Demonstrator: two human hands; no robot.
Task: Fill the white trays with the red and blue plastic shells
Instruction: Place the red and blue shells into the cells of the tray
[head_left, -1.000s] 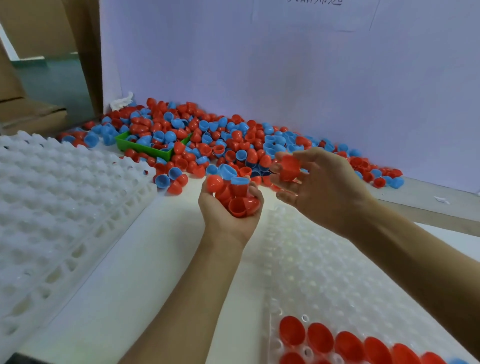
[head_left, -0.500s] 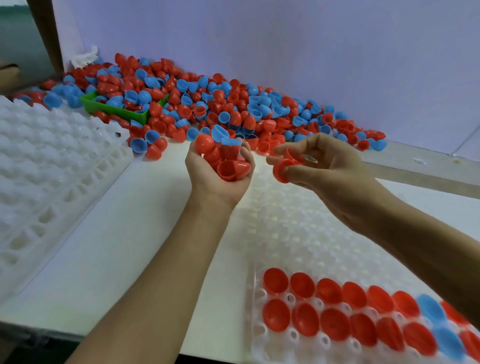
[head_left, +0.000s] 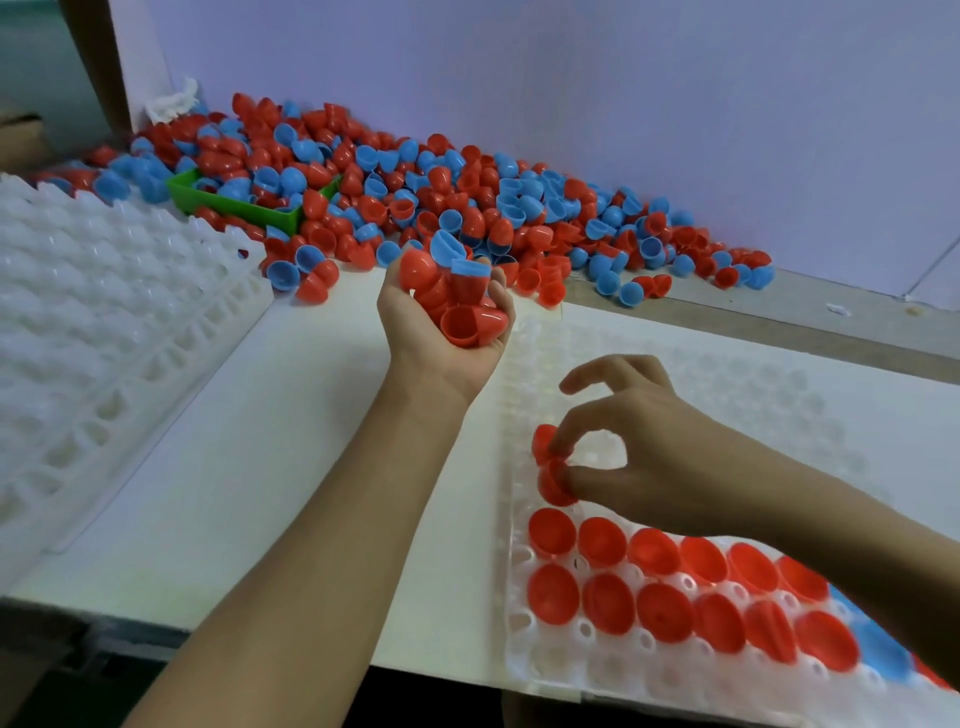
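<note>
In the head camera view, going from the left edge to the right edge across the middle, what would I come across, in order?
White tray stack → left hand gripping a bunch of shells → right hand pinching a red shell over the clear tray.

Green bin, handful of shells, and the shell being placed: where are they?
Green bin (head_left: 244, 210): head view, front wall.
Handful of shells (head_left: 460, 306): head view, red shell in left hand.
Placed shell (head_left: 551, 480): head view, red side.
</note>
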